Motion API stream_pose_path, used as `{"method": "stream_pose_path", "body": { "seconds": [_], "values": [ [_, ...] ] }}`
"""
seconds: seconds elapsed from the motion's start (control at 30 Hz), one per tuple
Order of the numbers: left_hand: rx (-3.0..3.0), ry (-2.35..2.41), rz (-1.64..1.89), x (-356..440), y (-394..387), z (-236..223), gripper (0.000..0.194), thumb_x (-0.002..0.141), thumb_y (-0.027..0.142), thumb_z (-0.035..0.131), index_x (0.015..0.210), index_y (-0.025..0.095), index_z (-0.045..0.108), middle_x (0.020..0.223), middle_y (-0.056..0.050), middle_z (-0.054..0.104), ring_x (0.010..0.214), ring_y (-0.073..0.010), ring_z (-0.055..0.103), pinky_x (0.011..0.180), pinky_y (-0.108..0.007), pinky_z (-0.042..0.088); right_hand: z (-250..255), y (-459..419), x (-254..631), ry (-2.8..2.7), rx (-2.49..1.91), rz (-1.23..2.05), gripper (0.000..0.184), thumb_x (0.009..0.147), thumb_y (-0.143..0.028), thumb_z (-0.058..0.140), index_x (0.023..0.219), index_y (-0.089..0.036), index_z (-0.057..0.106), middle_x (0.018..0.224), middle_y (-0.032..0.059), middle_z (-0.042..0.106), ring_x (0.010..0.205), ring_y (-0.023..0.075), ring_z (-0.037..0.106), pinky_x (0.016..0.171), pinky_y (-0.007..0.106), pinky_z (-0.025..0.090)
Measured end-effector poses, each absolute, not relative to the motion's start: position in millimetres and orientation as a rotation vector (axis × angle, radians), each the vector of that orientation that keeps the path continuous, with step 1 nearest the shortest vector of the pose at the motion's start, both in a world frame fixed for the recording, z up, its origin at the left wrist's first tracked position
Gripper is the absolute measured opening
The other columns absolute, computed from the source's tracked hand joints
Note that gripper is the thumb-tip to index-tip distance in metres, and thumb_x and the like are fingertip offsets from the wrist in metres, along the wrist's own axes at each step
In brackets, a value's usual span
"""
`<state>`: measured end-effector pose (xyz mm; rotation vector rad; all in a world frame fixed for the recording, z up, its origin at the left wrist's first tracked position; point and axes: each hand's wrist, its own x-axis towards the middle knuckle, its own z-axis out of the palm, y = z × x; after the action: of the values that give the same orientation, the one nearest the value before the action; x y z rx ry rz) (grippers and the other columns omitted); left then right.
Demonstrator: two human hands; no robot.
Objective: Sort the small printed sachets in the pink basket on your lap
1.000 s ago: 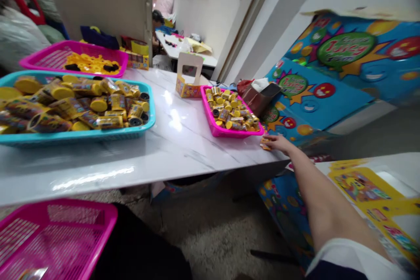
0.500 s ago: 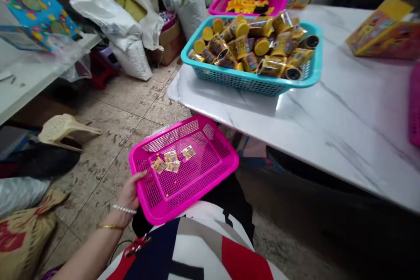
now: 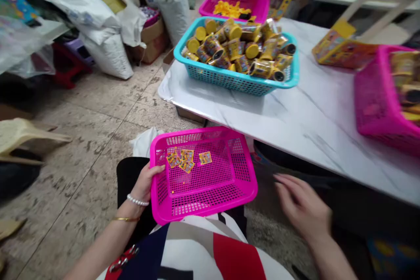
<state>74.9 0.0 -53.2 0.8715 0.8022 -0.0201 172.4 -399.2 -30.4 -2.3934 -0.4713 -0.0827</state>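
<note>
The left hand (image 3: pixel 144 183) grips the pink basket's (image 3: pixel 216 192) left rim on the lap; small packets (image 3: pixel 185 160) lie inside. The right hand (image 3: pixel 300 203) hovers open, empty, right of it. Beyond it, a teal basket (image 3: pixel 226 81) holds yellow-capped tubes (image 3: pixel 239 46).

A perforated pink plastic basket (image 3: pixel 210 183), faintly glossy, is seen on the lap, with small shiny printed paper packets (image 3: pixel 185 159) lying at its eleven o'clock. A polished white marble-look tabletop (image 3: pixel 315 122) is shown at two o'clock, smooth and reflective. A teal plastic mesh basket (image 3: pixel 229 79) is noted at twelve o'clock. The speckled stone floor (image 3: pixel 92 148) appears matt and worn.
</note>
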Motion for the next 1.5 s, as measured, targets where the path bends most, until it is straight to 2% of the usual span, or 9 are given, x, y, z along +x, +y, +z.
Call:
{"method": "stream_pose_path", "body": {
  "seconds": [0.2,0.4,0.5,0.63,0.73,0.97,1.2,1.33,1.5],
  "values": [
    [0.916,0.579,-0.283,119.2,-28.4,-51.0,0.046,0.058,0.016,0.081,0.101,0.011,0.065,0.087,-0.012,0.073,0.071,-0.0277,0.07,0.067,-0.037,0.059,-72.2,-312.4,184.2,-0.748,-2.453,0.169,0.04,0.087,-0.017,0.056,0.126,-0.023,0.057,0.128,0.0116,0.054,0.118,0.0281,0.052,0.1,0.045,0.047],
    [0.937,0.511,-0.314,123.3,-30.7,-59.1,0.041,0.058,0.016,0.078,0.097,0.011,0.065,0.078,-0.009,0.072,0.064,-0.0242,0.068,0.061,-0.033,0.057,-116.5,-310.1,186.6,-0.658,-2.506,0.176,0.009,0.086,-0.014,0.055,0.089,-0.019,0.061,0.096,0.0083,0.056,0.092,0.0232,0.056,0.083,0.039,0.051],
    [0.89,0.556,-0.296,118.4,-30.0,-68.4,0.038,0.059,0.015,0.075,0.094,0.01,0.064,0.072,-0.008,0.07,0.06,-0.0235,0.067,0.058,-0.033,0.056,-127.3,-308.9,181.9,-0.621,-2.486,0.186,0.007,0.085,-0.013,0.056,0.088,-0.019,0.058,0.09,0.0061,0.054,0.081,0.0208,0.056,0.076,0.036,0.052],
    [0.884,0.6,-0.263,112.5,-31.9,-71.5,0.038,0.059,0.013,0.072,0.095,0.011,0.063,0.069,-0.007,0.069,0.056,-0.0225,0.066,0.055,-0.032,0.055,-129.6,-302.1,183.5,-0.671,-2.463,0.196,0.023,0.085,-0.015,0.057,0.107,-0.019,0.059,0.104,0.0085,0.054,0.093,0.0226,0.055,0.084,0.038,0.049],
    [0.884,0.574,-0.262,109.2,-32.7,-68.8,0.04,0.059,0.012,0.072,0.097,0.011,0.062,0.069,-0.007,0.069,0.055,-0.0221,0.065,0.054,-0.033,0.055,-126.6,-299.6,186.5,-0.753,-2.453,0.221,0.013,0.085,-0.015,0.057,0.096,-0.02,0.063,0.104,0.009,0.054,0.098,0.0245,0.052,0.088,0.039,0.046],
    [0.87,0.571,-0.228,104.5,-31.7,-67.3,0.038,0.057,0.013,0.073,0.095,0.011,0.064,0.071,-0.007,0.07,0.057,-0.0223,0.065,0.055,-0.032,0.055,-108.1,-289.3,185.4,-0.773,-2.386,0.292,0.006,0.08,-0.015,0.057,0.076,-0.02,0.056,0.082,0.0039,0.057,0.08,0.0201,0.054,0.074,0.032,0.045],
    [0.831,0.538,-0.202,106.1,-38.3,-70.5,0.044,0.059,0.012,0.073,0.102,0.01,0.062,0.077,-0.009,0.072,0.062,-0.0243,0.067,0.061,-0.036,0.057,-101.1,-268.4,177.7,-0.603,-2.337,0.38,0.011,0.081,-0.021,0.056,0.091,-0.019,0.059,0.068,-0.001,0.06,0.06,0.0158,0.057,0.059,0.027,0.044],
    [0.764,0.501,-0.208,105.5,-47.2,-70.6,0.053,0.059,0.012,0.076,0.11,0.011,0.061,0.089,-0.012,0.073,0.073,-0.0271,0.07,0.069,-0.039,0.058,-89.2,-267.8,172.2,-0.639,-2.319,0.334,0.028,0.085,-0.026,0.058,0.112,-0.02,0.061,0.097,0.0071,0.066,0.086,0.0212,0.063,0.078,0.035,0.051],
    [0.73,0.588,-0.237,99.8,-41.7,-74.1,0.053,0.058,0.02,0.083,0.107,0.016,0.062,0.092,-0.013,0.074,0.083,-0.0332,0.071,0.072,-0.043,0.058,-49.5,-306.2,150.9,-0.838,-2.419,0.045,0.05,0.084,-0.041,0.064,0.13,-0.026,0.052,0.133,0.0131,0.053,0.123,0.0307,0.048,0.103,0.049,0.041]
  ]
}}
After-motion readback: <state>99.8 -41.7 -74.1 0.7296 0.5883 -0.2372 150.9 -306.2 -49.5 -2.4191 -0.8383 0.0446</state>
